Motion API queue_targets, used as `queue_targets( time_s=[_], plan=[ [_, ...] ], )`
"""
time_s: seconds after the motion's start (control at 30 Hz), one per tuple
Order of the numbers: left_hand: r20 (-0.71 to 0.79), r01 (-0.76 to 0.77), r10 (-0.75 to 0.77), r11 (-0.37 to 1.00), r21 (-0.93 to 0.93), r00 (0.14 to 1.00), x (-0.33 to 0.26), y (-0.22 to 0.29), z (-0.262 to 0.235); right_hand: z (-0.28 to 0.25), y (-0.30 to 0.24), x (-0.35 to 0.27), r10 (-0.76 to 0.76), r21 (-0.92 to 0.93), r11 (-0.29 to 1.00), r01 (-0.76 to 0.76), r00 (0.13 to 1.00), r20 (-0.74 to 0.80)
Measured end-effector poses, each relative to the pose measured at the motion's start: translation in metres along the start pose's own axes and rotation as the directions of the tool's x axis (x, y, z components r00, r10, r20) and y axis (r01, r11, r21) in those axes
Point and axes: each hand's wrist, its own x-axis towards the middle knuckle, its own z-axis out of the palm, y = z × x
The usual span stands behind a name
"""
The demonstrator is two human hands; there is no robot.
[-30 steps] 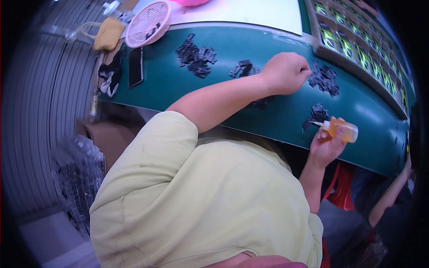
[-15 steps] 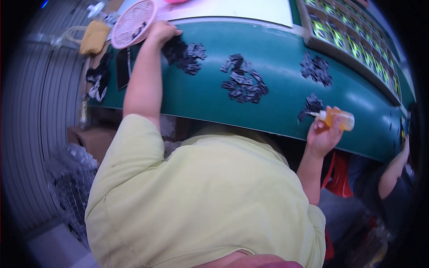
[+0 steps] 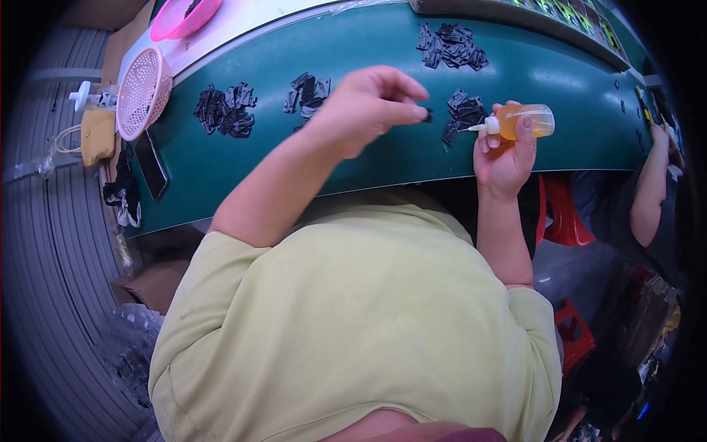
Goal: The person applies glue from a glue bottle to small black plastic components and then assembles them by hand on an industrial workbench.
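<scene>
My right hand point(image 3: 504, 158) is closed round a clear squeeze bottle point(image 3: 543, 120) of orange liquid. The bottle lies tilted on its side, and its thin white nozzle points left at a small pile of black pieces point(image 3: 465, 107). My left hand point(image 3: 368, 107) is raised over the middle of the green table, thumb and fingers pinched. A small dark piece point(image 3: 429, 116) shows at the fingertips. Beneath and behind this hand lies another black pile point(image 3: 308, 94), partly hidden by it. Further left is a third heap of flat black pieces point(image 3: 224, 109).
Another black pile point(image 3: 451, 46) lies farther back, before a long tray point(image 3: 515, 16) of green-and-black items. At left are a pink basket point(image 3: 143, 92), a phone point(image 3: 151, 163) and a yellow pouch point(image 3: 98, 137). A pink bowl point(image 3: 184, 18) stands behind. A co-worker's arm point(image 3: 649, 188) reaches in at right.
My left hand has come from the far-left pile by the basket to the middle, near the nozzle. The whole view has shifted. My right hand still holds the bottle.
</scene>
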Motion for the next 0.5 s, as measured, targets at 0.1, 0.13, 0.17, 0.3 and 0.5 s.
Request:
queue_targets(
  time_s=[0.1, 0.13, 0.17, 0.3, 0.5],
  plan=[
    [0.031, 0.112, -0.112, 0.993, 0.027, 0.993, 0.012, -0.016, 0.025, 0.0, 0.001, 0.0, -0.005, -0.015, 1.0, 0.005, 1.0, 0.004],
    [0.037, 0.117, -0.118, 0.993, 0.027, 0.992, 0.013, -0.019, 0.026, 0.0, 0.003, 0.001, -0.022, -0.04, 0.999, 0.022, 1.0, 0.013],
    [0.071, 0.154, -0.154, 0.988, 0.002, 0.986, 0.015, -0.021, 0.026, 0.001, 0.004, 0.0, -0.039, -0.064, 0.997, 0.04, 0.999, 0.021],
    [0.103, 0.19, -0.178, 0.973, -0.129, 0.979, 0.019, -0.03, 0.024, 0.004, 0.008, -0.002, -0.121, -0.133, 0.984, 0.119, 0.993, -0.003],
    [0.097, 0.19, -0.18, 0.977, -0.098, 0.979, 0.014, -0.027, 0.026, 0.009, 0.011, -0.004, -0.237, -0.258, 0.937, 0.234, 0.971, 0.022]
  ],
)
